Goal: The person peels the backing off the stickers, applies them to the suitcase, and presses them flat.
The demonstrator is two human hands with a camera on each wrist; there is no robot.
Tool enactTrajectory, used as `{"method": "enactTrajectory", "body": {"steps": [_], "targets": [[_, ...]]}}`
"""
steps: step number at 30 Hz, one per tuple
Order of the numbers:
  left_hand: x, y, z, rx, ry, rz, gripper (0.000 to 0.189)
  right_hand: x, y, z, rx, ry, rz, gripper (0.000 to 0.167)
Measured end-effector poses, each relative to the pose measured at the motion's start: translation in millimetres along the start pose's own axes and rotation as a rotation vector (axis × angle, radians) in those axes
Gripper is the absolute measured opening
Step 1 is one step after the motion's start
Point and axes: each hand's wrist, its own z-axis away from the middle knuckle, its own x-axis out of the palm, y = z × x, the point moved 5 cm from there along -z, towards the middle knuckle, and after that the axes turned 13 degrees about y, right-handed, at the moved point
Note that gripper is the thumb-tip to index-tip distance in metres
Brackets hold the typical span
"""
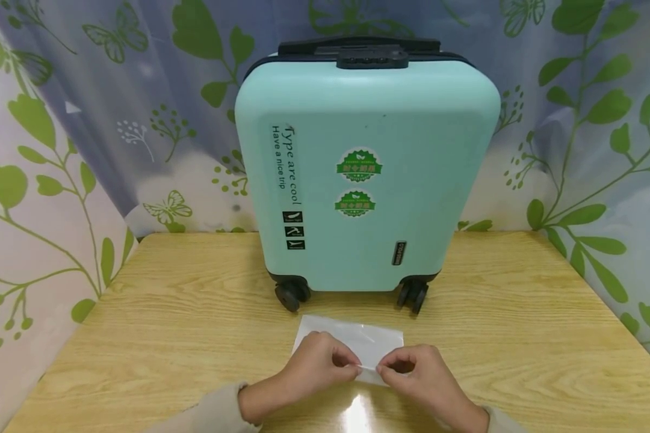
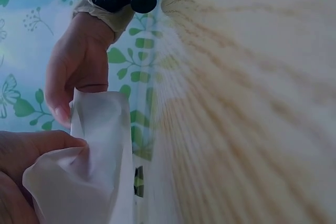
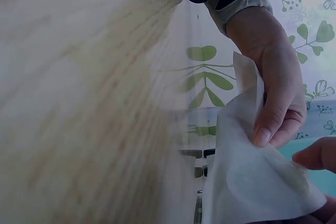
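Low in the head view, a thin white sheet (image 1: pixel 365 343) is held between both hands in front of a mint-green suitcase. My left hand (image 1: pixel 316 364) pinches its near edge between thumb and fingertips. Close beside it, my right hand (image 1: pixel 425 376) pinches the same edge, the fingertips a short gap apart. In the left wrist view the sheet (image 2: pixel 105 135) bends and creases at the left thumb. From the right wrist the sheet (image 3: pixel 241 171) looks curved, with a corner standing up by the left hand (image 3: pixel 278 87).
The upright suitcase (image 1: pixel 422 138) stands on black wheels (image 1: pixel 291 293) at the back of the wood-grain table (image 1: pixel 168 313). Two green stickers (image 1: pixel 359 165) and printed lettering (image 1: pixel 284 162) mark its front. A leaf-patterned curtain (image 1: pixel 168 120) hangs behind and along both sides.
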Motion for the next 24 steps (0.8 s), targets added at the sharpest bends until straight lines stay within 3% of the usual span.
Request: {"method": "enactTrajectory", "body": {"steps": [13,24], "targets": [[-1.6,-2.9,0.3,-0.049,-0.006,0.068,0.004,-9,2,-5.3,0.04,-0.026,-0.061,0.017],[-2.8,-7.2,3.1,-0.086,-0.011,0.103,0.004,-17,0,-8.9,-0.038,-0.033,-0.062,0.013]]}}
